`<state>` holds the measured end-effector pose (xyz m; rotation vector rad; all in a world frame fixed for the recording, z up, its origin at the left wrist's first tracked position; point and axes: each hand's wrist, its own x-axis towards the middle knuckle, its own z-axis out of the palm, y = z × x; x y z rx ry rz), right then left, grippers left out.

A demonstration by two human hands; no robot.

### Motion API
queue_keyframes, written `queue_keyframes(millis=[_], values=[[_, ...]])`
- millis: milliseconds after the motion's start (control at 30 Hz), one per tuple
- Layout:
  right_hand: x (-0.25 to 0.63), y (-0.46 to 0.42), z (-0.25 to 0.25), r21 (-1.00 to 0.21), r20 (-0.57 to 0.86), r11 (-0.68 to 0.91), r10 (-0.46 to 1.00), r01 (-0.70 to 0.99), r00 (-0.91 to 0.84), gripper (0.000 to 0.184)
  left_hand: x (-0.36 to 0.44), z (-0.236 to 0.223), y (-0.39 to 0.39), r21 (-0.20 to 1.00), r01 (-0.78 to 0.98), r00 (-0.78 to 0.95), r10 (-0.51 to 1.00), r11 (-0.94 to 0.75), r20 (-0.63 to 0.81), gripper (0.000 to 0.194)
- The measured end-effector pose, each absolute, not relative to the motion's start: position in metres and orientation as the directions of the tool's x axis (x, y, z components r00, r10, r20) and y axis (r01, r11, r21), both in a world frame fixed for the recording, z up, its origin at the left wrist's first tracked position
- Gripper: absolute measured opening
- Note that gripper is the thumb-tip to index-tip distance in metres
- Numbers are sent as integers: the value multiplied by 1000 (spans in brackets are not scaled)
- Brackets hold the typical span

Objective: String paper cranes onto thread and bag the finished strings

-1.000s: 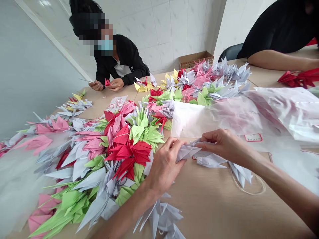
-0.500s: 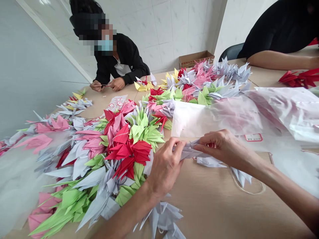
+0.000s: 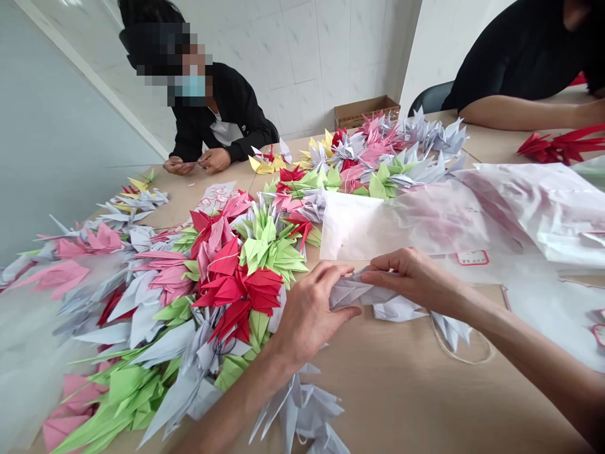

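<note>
My left hand (image 3: 312, 312) and my right hand (image 3: 409, 277) both pinch a pale grey origami crane (image 3: 359, 291) at the table's near middle. More pale cranes (image 3: 397, 309) hang on from it along a string. To the left of my left hand lies a dense heap of strung paper cranes (image 3: 236, 284) in red, green, pink and grey. Below my left forearm, a bunch of grey cranes (image 3: 297, 410) lies near the table's edge. A thin loop of string (image 3: 456, 343) curves on the wood under my right forearm.
A translucent plastic bag (image 3: 454, 217) with a red-edged label (image 3: 471, 257) lies beyond my hands. Across the wooden table (image 3: 387, 391), a seated person (image 3: 222, 113) works with both hands. Another person's forearm (image 3: 515, 113) lies beside red cranes (image 3: 558, 146); a cardboard box (image 3: 366, 112) stands behind the cranes.
The pale crane between my hands now sits flatter and more compact, and my fingers have shifted along it. The whole view has moved slightly.
</note>
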<state>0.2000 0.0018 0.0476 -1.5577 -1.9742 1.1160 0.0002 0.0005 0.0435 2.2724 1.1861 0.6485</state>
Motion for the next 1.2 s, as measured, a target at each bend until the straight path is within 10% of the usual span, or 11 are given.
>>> queue_keyframes(millis=[367, 700, 833, 1200], values=[[216, 13, 42, -858, -56, -18, 997, 513, -58, 43, -6, 40, 11, 708, 652, 300, 950, -272, 88, 38], [195, -4, 54, -466, 252, 243, 958, 851, -135, 26, -10, 33, 15, 689, 701, 231, 973, -187, 29, 33], [180, -15, 46, -357, 135, 244, 969, 902, -209, 26, -10, 32, 16, 684, 703, 230, 972, -194, 39, 32], [173, -12, 34, -606, -34, 143, 978, 782, -205, 29, -8, 29, 15, 690, 676, 339, 940, -259, 21, 54]])
